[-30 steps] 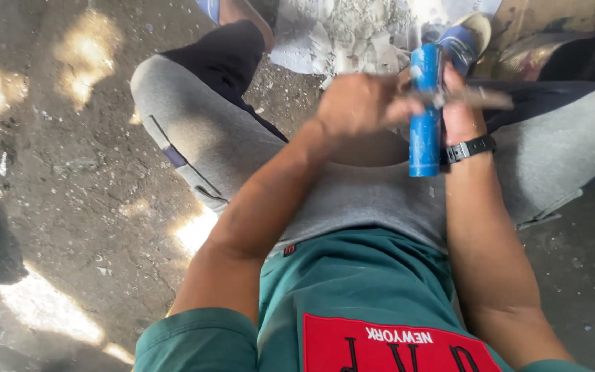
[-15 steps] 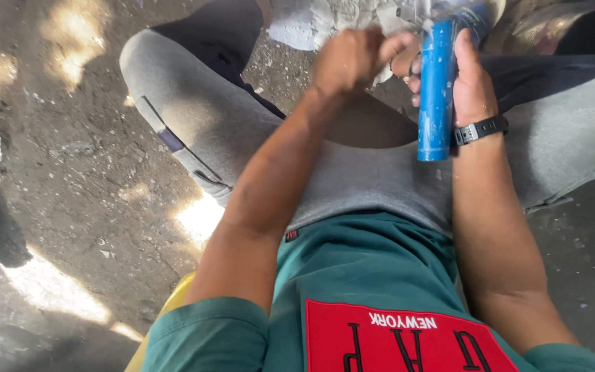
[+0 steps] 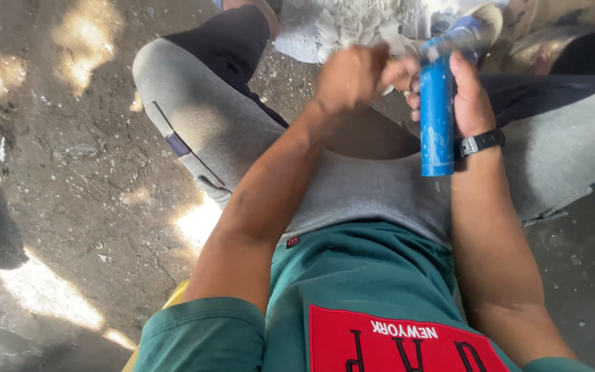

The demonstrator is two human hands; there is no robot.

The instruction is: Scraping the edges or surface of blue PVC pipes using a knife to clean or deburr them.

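Person seated on the ground, head view looking down over own lap. Right hand [image 3: 473,96] wrapped around a blue cylindrical tool handle [image 3: 437,110], held roughly upright between the knees; the palm covers its right side, fingers curled round the far side, grip closed on it. Handle surface is scuffed and dusted with pale specks; its lower end hangs free just above the grey shorts [image 3: 373,193]. A black wristwatch [image 3: 480,142] sits on the right wrist just below that hand. Left hand [image 3: 352,76] is closed in a fist immediately left of the handle's top, knuckles up, fingertips meeting the right hand's fingers near the top of the handle; motion blur there, so cannot tell whether it pinches a small part or only touches the tool. Just beyond both hands lies a heap of pale grey rubble and chipped fragments [image 3: 352,24] on the ground. Teal shirt [image 3: 352,296] with a red patch fills the near edge, below the forearms. Left of the left arm: bare dirt floor [image 3: 70,179] with sun patches.
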